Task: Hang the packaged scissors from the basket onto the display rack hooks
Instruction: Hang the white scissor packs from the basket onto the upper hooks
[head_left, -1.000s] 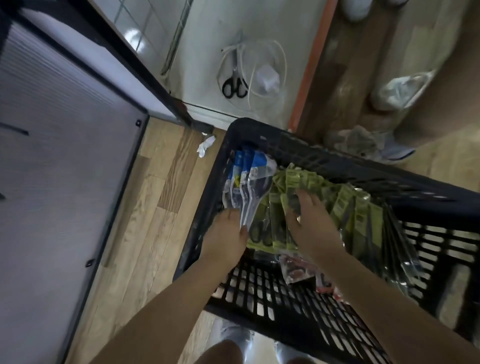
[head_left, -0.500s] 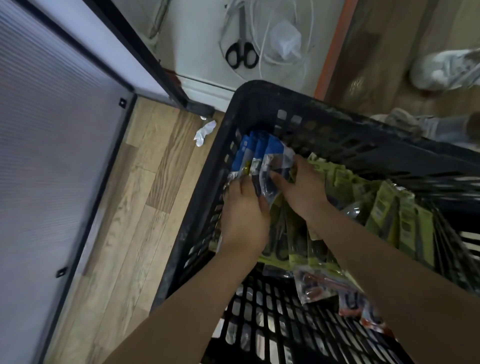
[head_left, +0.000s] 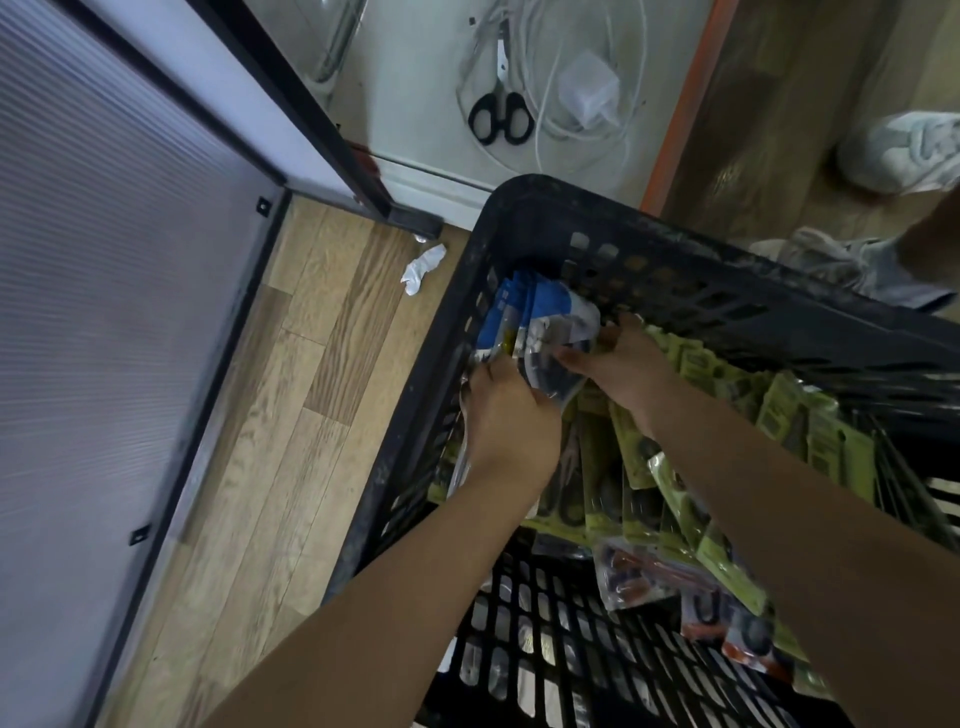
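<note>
A black slatted plastic basket (head_left: 524, 208) fills the right half of the view. In its far left corner stands a bunch of blue-topped scissors packs (head_left: 540, 317). My left hand (head_left: 506, 415) grips the lower part of that bunch. My right hand (head_left: 626, 361) holds the bunch from the right, thumb on the clear front of a pack. Several green-carded scissors packs (head_left: 779, 415) lie along the far side. Red-handled packs (head_left: 631, 571) lie lower in the basket. No display rack hooks are in view.
A ribbed grey panel (head_left: 104, 312) with a black frame stands at the left. Wood-look floor (head_left: 291, 415) runs between it and the basket, with a crumpled white scrap (head_left: 423, 267). Loose black scissors (head_left: 501, 117) and white cables lie beyond. Another person's shoes (head_left: 904, 150) stand at the right.
My right hand left the green packs and moved left onto the blue-topped bunch. My left hand slid up along that bunch. The view dropped closer to the basket.
</note>
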